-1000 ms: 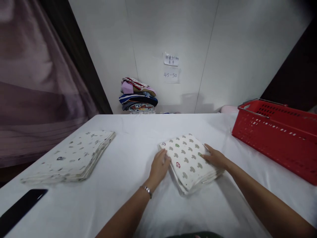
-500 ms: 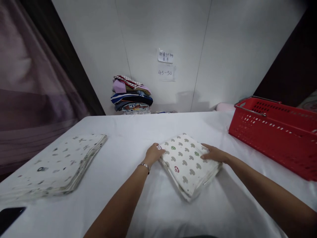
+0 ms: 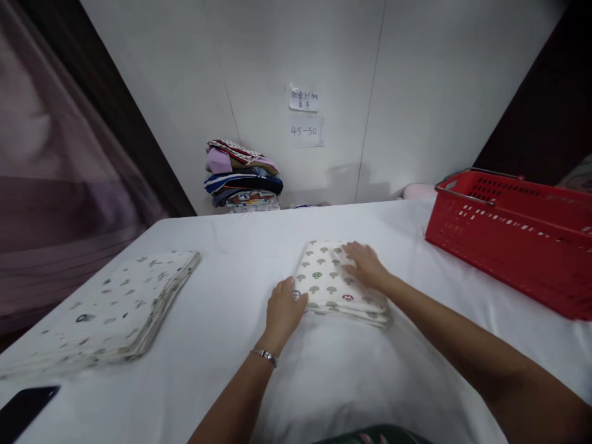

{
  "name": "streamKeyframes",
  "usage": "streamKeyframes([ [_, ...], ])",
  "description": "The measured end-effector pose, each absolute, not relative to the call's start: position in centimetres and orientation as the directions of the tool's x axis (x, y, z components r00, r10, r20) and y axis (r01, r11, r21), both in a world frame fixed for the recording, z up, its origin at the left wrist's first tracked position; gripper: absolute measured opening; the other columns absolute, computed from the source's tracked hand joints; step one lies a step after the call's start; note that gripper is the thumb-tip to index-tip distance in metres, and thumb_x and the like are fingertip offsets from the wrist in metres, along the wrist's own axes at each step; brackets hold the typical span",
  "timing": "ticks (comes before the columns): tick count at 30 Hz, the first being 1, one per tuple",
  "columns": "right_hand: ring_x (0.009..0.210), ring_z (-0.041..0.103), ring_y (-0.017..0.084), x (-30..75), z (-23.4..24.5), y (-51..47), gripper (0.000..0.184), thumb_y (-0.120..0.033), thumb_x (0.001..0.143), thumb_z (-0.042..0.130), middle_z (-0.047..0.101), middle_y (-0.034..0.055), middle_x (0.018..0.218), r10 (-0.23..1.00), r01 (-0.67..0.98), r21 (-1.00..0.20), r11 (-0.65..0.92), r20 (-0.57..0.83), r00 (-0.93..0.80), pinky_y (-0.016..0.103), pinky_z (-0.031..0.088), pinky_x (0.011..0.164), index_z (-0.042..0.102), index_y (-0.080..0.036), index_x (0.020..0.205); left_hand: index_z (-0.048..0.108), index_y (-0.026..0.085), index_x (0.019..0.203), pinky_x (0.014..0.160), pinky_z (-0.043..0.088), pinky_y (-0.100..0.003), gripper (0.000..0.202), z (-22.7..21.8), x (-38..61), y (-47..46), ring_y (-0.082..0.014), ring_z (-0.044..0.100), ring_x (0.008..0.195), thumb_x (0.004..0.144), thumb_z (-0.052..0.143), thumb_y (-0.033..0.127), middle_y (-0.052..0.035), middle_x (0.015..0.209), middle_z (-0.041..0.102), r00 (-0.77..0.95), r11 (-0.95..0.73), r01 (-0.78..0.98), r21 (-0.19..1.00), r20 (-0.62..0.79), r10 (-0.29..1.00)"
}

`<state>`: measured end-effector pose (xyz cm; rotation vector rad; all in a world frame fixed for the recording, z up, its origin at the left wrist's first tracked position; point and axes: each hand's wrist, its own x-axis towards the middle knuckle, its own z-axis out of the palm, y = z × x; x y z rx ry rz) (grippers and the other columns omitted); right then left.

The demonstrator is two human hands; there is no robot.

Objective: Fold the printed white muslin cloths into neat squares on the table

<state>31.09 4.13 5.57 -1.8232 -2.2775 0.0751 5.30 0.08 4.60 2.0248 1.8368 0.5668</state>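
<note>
A folded white cloth [image 3: 326,280] printed with grey, green and red mushrooms lies on the white-covered table [image 3: 222,296], its layered edge toward me. My left hand [image 3: 283,313] rests at the cloth's left corner, thumb apart from the extended fingers and touching the edge. Across the cloth's upper right part lies my right hand [image 3: 366,266], palm down with fingers stretched out and slightly blurred. Neither hand is closed round the cloth. On the left of the table is a larger folded cloth [image 3: 124,296] with small dark prints.
A red plastic basket [image 3: 509,246] with metal handles stands on the right. A dark phone-like object [image 3: 28,407] lies at the near left corner. Beyond the far edge is a pile of folded fabrics [image 3: 245,179] by the wall, under paper notes [image 3: 305,117]. A curtain [image 3: 60,203] hangs left.
The mushroom cloth has turned from a diamond position to nearly square with the table. My right hand has shifted from its right edge onto its top; my left hand has come slightly nearer.
</note>
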Motion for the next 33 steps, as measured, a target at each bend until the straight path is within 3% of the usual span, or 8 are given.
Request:
streamKeyframes([
  [3,0.137,0.022,0.026,29.1,4.3,-1.0,0.061,-0.053,0.091,0.036,0.029,0.0093,0.148,0.942,0.904,-0.267,0.335,0.096,-0.321,0.050,0.022,0.107,0.027,-0.024,0.144,0.039,0.014,0.134,0.109,0.024,-0.044,0.051,4.3,6.4,0.3,-0.0252,0.029,0.134,0.086,0.043,0.029,-0.0122,0.144,0.037,0.280,-0.353,0.854,0.383,0.233,0.931],
  [7,0.136,0.023,0.028,28.7,1.9,-5.3,0.060,-0.050,0.090,0.041,0.027,0.0115,0.148,0.914,0.904,-0.155,0.398,0.153,-0.376,0.053,0.021,0.107,0.032,-0.022,0.142,0.041,0.022,0.133,0.109,0.019,-0.053,0.044,3.2,7.3,0.1,-0.0245,0.026,0.136,0.090,0.037,0.032,-0.0074,0.145,0.036,0.397,-0.438,0.843,0.313,0.189,0.898],
  [14,0.135,0.028,0.026,31.3,0.1,-8.2,0.055,-0.034,0.090,0.046,0.035,0.0131,0.144,0.873,0.924,-0.043,0.380,0.348,-0.342,0.051,0.024,0.108,0.033,-0.018,0.141,0.044,0.023,0.132,0.107,0.025,-0.053,0.043,2.5,7.0,0.2,-0.0250,0.025,0.137,0.091,0.034,0.033,-0.0083,0.146,0.035,0.389,-0.432,0.842,0.323,0.192,0.901],
  [20,0.132,0.033,0.024,32.4,0.1,-9.7,0.050,-0.024,0.091,0.039,0.040,0.0116,0.142,0.884,0.935,-0.047,0.351,0.346,-0.314,0.051,0.027,0.106,0.034,-0.020,0.140,0.045,0.021,0.131,0.108,0.030,-0.044,0.047,2.3,5.5,0.1,-0.0228,0.024,0.137,0.088,0.042,0.041,-0.0083,0.145,0.036,0.476,-0.522,0.734,0.434,0.219,0.852],
  [23,0.133,0.032,0.025,32.5,0.6,-9.7,0.051,-0.015,0.088,0.038,0.040,0.0120,0.142,0.887,0.930,0.008,0.367,0.298,-0.352,0.050,0.025,0.108,0.037,-0.016,0.139,0.042,0.021,0.134,0.111,0.028,-0.040,0.053,2.1,3.9,-0.3,-0.0210,0.021,0.138,0.082,0.051,0.029,-0.0058,0.148,0.030,0.560,-0.603,0.677,0.423,0.237,0.794],
  [27,0.131,0.034,0.027,32.3,1.2,-9.3,0.062,-0.005,0.081,0.037,0.041,0.0146,0.140,0.883,0.910,0.097,0.402,0.220,-0.414,0.050,0.024,0.107,0.032,-0.015,0.141,0.037,0.021,0.137,0.112,0.027,-0.040,0.065,2.0,2.6,-0.6,-0.0187,0.022,0.138,0.074,0.043,0.007,-0.0046,0.149,0.029,0.609,-0.657,0.676,0.333,0.248,0.753],
  [33,0.123,0.042,0.030,31.1,2.2,-8.8,0.065,-0.005,0.082,0.040,0.049,0.0170,0.130,0.878,0.908,0.122,0.400,0.233,-0.418,0.051,0.025,0.105,0.027,-0.017,0.144,0.039,0.023,0.136,0.109,0.028,-0.039,0.073,2.3,2.8,-0.1,-0.0174,0.026,0.136,0.068,0.038,-0.003,-0.0024,0.148,0.032,0.617,-0.655,0.721,0.225,0.221,0.755],
])
